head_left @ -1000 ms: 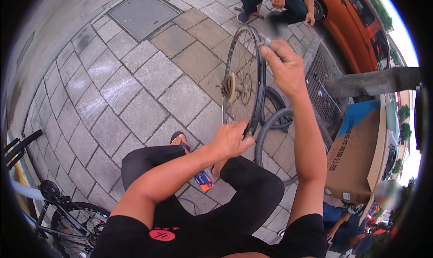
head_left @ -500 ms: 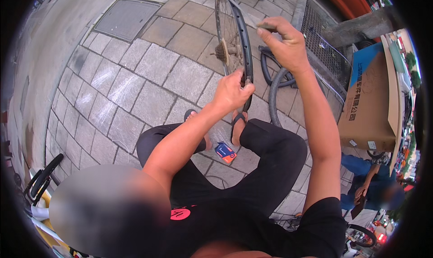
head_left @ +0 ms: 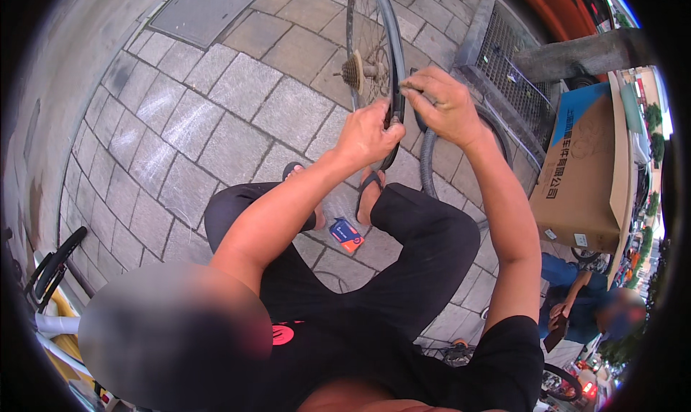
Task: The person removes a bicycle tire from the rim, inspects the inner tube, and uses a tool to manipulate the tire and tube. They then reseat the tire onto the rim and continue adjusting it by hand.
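Observation:
A bicycle wheel (head_left: pixel 393 41) with a rear cassette (head_left: pixel 351 72) stands upright beyond my feet, its rim turned toward my right. My left hand (head_left: pixel 367 133) is closed around the lower part of that rim. Just right of the rim, my right hand (head_left: pixel 439 102) pinches at its outer face; whatever is between the fingertips is too small to make out. A grey band runs along the upper rim. A blue and orange packet (head_left: pixel 347 233) lies on the paving between my sandalled feet.
A tyre (head_left: pixel 430 171) lies behind my right arm, near a metal grate (head_left: pixel 497 45) and tree trunk (head_left: pixel 576 55). A large cardboard box (head_left: pixel 576 167) is at right, a person in blue (head_left: pixel 576 304) below it. A bicycle (head_left: pixel 61 264) is at left, an orange car (head_left: pixel 561 5) top right.
My right hand has moved left onto the rim from a little apart, where it held a pale strip half a second ago. The rim holes visible then are now mostly covered.

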`<state>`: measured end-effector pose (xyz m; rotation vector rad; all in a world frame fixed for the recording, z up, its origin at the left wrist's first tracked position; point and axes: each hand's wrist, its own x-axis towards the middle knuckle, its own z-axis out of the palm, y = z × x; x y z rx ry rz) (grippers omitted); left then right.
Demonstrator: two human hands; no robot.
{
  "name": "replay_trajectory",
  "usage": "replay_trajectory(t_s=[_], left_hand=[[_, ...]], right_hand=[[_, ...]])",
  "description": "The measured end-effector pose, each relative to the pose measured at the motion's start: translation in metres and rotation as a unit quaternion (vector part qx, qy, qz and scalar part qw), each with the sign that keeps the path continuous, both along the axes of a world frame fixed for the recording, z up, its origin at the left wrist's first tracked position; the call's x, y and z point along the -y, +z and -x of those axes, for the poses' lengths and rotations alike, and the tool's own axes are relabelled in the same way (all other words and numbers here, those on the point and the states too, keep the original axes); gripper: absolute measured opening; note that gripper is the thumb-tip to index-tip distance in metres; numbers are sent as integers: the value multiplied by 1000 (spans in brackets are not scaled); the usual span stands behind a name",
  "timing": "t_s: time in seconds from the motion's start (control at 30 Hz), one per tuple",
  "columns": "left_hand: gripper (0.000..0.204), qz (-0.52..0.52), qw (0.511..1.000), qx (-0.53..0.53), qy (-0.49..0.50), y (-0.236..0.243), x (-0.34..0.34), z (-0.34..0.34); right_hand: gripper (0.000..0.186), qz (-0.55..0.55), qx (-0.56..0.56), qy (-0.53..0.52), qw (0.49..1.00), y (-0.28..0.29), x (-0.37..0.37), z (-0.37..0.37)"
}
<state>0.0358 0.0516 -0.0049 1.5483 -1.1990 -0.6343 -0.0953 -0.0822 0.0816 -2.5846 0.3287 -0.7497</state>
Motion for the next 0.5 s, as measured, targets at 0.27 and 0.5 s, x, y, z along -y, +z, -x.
replay_trajectory(t_s=[0.27,0.5], left_hand=[[30,2,1000,16,6,-6,5,4],[33,32,999,6,2,-4,5,4]], right_hand=[[17,-36,-17,-18,999,-11,-3,3],[18,39,-31,21,999,2,-1,1]])
